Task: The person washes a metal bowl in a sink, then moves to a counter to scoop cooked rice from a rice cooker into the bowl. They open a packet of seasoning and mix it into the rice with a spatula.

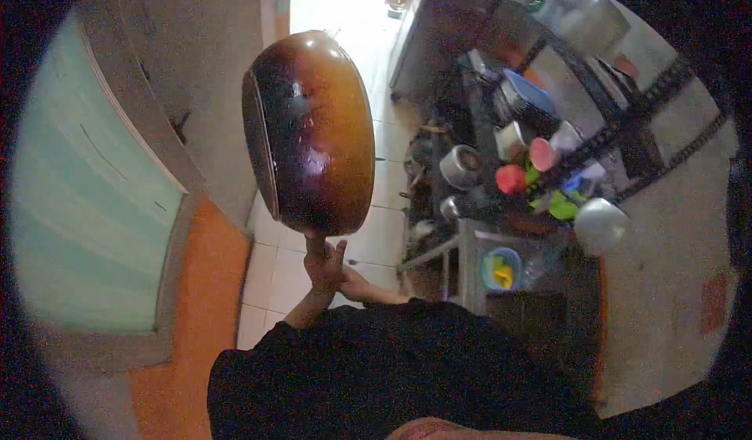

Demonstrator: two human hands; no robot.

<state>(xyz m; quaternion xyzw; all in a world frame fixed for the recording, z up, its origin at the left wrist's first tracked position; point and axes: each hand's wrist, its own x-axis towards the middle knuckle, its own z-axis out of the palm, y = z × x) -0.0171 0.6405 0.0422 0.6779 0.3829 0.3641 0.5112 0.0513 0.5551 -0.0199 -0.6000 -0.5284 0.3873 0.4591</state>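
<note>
A deep pan (pixel 311 140), glossy dark brown and amber on the outside, is held up on its side in front of me. Its darker flat face (pixel 258 146) is turned to the left, and its short handle points down toward me. My left hand (pixel 320 267) is wrapped around this handle. Close against it from the right comes my right hand (pixel 355 284), partly hidden behind the left; whether its fingers grip the handle too is not visible. What the pan holds inside is out of sight.
A tiled floor (pixel 270 270) runs ahead. On the right, a cluttered counter carries a metal pot (pixel 461 167), red and pink cups (pixel 511 179) and a blue basket (pixel 502 268) under a dark rack (pixel 640 102). A pale green window or panel (pixel 100 193) is set in the left wall.
</note>
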